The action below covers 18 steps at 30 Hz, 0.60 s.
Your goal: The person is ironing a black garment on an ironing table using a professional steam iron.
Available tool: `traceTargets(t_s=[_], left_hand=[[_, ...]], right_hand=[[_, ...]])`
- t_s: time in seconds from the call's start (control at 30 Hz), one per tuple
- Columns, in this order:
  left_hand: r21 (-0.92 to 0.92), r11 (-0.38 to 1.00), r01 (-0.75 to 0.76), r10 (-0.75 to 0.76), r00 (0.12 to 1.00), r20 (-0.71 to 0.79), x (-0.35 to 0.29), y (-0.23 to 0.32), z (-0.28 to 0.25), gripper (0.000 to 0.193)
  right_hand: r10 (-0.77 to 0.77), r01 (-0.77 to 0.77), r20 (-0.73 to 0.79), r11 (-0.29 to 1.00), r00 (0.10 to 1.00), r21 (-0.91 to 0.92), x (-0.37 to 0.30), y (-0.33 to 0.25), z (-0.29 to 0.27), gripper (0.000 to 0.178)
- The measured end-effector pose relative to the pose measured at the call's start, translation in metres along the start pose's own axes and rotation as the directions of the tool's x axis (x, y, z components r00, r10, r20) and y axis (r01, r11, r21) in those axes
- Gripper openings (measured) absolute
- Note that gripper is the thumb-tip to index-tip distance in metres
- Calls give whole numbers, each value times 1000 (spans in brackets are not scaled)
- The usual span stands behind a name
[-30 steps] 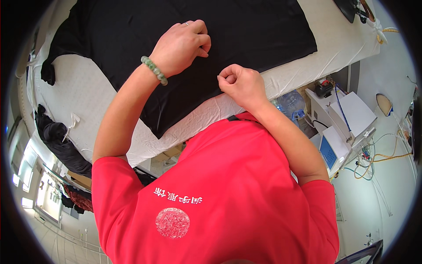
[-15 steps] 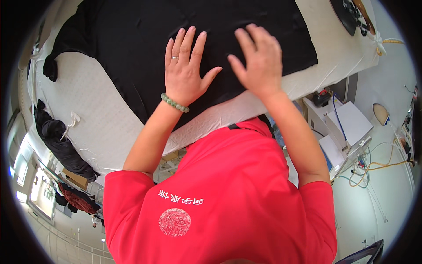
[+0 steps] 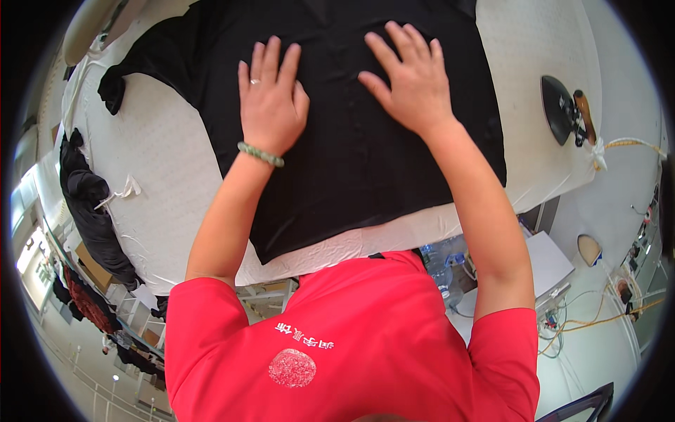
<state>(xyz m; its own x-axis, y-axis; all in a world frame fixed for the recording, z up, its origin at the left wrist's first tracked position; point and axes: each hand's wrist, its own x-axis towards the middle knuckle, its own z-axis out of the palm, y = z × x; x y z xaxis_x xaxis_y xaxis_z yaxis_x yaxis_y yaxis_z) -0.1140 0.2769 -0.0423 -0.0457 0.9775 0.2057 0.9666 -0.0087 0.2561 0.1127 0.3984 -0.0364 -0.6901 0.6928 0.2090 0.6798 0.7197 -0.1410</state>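
A black garment (image 3: 344,162) lies spread over a padded table with a white cloth cover (image 3: 172,165). One sleeve-like part (image 3: 151,67) of it reaches out to the far left. My left hand (image 3: 271,102), with a ring and a green bead bracelet (image 3: 260,154), rests flat on the garment, fingers stretched forward. To its right, my right hand (image 3: 411,81) lies on the same cloth with its fingers spread. Neither hand grips anything. The garment's near edge lies slightly crooked close to the table's front edge.
An iron (image 3: 557,111) with a brown handle stands at the table's right side, its cord (image 3: 626,143) running off right. Dark cloth (image 3: 95,204) hangs along the left edge. Below the table at right are a white box (image 3: 552,264) and plastic bottles (image 3: 443,264).
Both hands have moved apart, the left one leftward. The garment's near edge now lies nearer and straighter across the table. My view has shifted, bringing the whole iron into sight.
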Motion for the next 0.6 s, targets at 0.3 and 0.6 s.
traceTargets(t_s=[0.3,0.6], left_hand=[[75,997,9,2,990,-139,69,-55,15,53],[-181,980,-80,89,995,44,-5,37,9,67]], right_hand=[[54,-56,-19,990,998,-132,94,19,9,59],[-68,77,-93,993,993,90,-5,-9,-8,58]])
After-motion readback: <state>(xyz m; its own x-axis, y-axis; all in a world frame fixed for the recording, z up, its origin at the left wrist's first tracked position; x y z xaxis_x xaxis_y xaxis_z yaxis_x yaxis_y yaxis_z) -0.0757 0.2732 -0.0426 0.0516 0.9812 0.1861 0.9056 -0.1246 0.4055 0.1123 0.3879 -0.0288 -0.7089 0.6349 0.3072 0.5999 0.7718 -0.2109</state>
